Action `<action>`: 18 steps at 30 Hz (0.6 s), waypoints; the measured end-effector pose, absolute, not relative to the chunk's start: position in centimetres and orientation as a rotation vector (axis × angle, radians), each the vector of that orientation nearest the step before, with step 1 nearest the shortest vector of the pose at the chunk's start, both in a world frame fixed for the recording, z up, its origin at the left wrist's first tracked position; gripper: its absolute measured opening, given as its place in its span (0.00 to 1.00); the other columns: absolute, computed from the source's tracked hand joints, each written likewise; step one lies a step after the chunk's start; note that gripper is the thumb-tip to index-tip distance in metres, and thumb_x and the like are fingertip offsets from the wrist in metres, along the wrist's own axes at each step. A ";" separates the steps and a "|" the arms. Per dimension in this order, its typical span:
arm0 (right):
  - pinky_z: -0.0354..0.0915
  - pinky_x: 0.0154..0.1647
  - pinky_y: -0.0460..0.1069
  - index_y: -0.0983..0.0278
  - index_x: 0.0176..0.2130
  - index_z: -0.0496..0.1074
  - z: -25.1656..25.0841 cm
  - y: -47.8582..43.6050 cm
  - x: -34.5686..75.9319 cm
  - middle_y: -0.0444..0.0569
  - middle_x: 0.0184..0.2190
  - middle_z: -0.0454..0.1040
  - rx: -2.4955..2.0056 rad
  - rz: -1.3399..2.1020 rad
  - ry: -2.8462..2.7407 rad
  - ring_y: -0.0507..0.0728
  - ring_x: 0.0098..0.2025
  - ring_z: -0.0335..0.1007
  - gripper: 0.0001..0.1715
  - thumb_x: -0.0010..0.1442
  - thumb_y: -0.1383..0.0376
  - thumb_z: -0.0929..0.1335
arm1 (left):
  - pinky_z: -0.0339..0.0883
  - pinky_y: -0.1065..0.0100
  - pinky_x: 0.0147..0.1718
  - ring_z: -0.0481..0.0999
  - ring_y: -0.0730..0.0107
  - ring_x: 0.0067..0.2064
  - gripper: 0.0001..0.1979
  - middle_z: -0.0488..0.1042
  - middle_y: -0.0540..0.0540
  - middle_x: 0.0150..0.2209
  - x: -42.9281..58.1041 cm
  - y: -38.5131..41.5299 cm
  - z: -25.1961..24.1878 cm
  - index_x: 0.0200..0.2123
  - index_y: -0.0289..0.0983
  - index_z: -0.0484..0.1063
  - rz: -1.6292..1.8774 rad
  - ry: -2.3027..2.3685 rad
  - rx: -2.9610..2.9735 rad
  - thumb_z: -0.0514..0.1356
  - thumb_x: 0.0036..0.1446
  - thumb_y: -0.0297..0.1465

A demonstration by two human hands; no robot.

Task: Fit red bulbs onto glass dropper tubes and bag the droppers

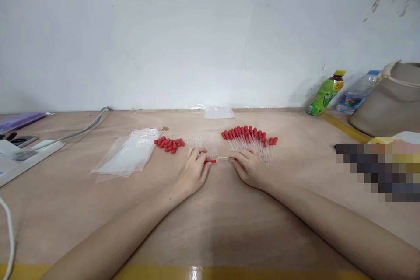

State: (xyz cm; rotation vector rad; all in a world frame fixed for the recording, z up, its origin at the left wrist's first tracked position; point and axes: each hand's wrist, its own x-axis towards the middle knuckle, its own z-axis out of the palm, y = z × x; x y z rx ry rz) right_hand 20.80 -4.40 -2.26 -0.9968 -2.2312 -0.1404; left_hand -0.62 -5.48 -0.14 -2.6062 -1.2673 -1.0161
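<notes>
My left hand (196,168) is closed on a red rubber dropper bulb (210,161), whose narrow end points right. Facing it across a small gap is a thin clear pipette tube (223,158), pinched in my right hand (248,167). Just beyond my left hand lies a row of loose clear tubes (205,142), partly hidden by my fingers. To their left sits a pile of loose red bulbs (169,143). Behind my right hand, droppers with red bulbs on clear tubes (247,135) lie fanned out side by side, their bulbs pointing away from me.
Clear plastic bags (129,153) lie at the left, and another small bag (219,113) rests by the wall. A power strip (36,159) with cables is far left. A green drink bottle (326,94), a water bottle (357,92) and a grey-brown bag (387,100) stand back right.
</notes>
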 end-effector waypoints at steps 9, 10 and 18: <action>0.54 0.40 0.51 0.65 0.38 0.67 -1.7 -4.8 20.6 0.49 0.32 0.71 -0.951 -0.041 -2.291 0.53 0.34 0.64 0.11 0.61 0.67 0.58 | 0.63 0.67 0.36 0.67 0.69 0.36 0.04 0.69 0.47 0.33 -0.7 -5.2 -0.6 0.35 0.36 0.65 -1.197 -1.474 -2.821 0.51 0.57 0.28; 0.54 0.40 0.51 0.65 0.38 0.67 -1.7 -4.8 20.5 0.48 0.32 0.71 -0.947 -0.032 -2.282 0.53 0.33 0.64 0.11 0.61 0.67 0.58 | 0.63 0.67 0.36 0.68 0.69 0.36 0.05 0.69 0.48 0.33 -0.7 -5.2 -0.6 0.35 0.37 0.65 -1.204 -1.487 -2.840 0.51 0.57 0.29; 0.57 0.38 0.49 0.63 0.37 0.68 -0.7 -5.7 19.9 0.47 0.32 0.72 -0.943 0.108 -2.234 0.53 0.34 0.65 0.11 0.61 0.67 0.58 | 0.64 0.68 0.37 0.69 0.70 0.37 0.08 0.69 0.47 0.36 -0.8 -5.2 -0.7 0.39 0.36 0.63 -1.361 -1.517 -3.025 0.51 0.58 0.32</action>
